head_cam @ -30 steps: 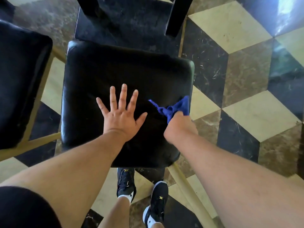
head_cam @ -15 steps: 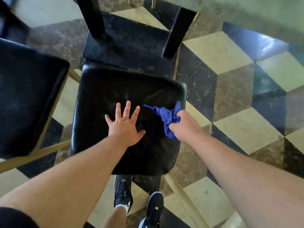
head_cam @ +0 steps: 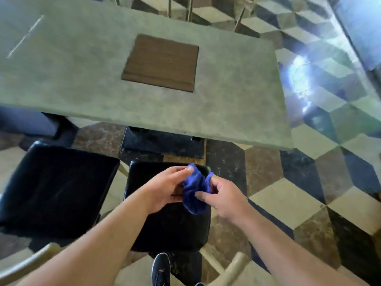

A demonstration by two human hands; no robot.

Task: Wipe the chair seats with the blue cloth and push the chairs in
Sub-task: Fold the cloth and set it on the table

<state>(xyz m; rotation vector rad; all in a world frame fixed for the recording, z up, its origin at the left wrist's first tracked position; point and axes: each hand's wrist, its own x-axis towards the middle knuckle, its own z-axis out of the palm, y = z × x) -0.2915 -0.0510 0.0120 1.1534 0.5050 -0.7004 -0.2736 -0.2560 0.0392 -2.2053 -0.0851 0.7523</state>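
Observation:
A bunched blue cloth (head_cam: 194, 191) hangs in the air above a black padded chair seat (head_cam: 171, 228) straight below me. My left hand (head_cam: 165, 187) pinches the cloth's upper left corner with thumb and fingertips. My right hand (head_cam: 224, 196) pinches its right side, fingers curled into the fabric. Both hands are lifted off the seat. A second black seat (head_cam: 55, 186) stands to the left, side by side with the first. Both chairs sit out from the table, and their pale wooden backs (head_cam: 31, 263) curve along the bottom edge.
A grey-green stone-look table (head_cam: 82, 83) with a brown square inlay (head_cam: 162, 62) spans the top of the view. Its black base (head_cam: 162, 145) stands just beyond the seats. Patterned cube-tile floor lies to the right. My shoe (head_cam: 160, 269) shows below the seat.
My left hand lifted off the seat and took hold of the cloth. My right hand raised the cloth off the seat. The view tilted up, bringing the table into sight.

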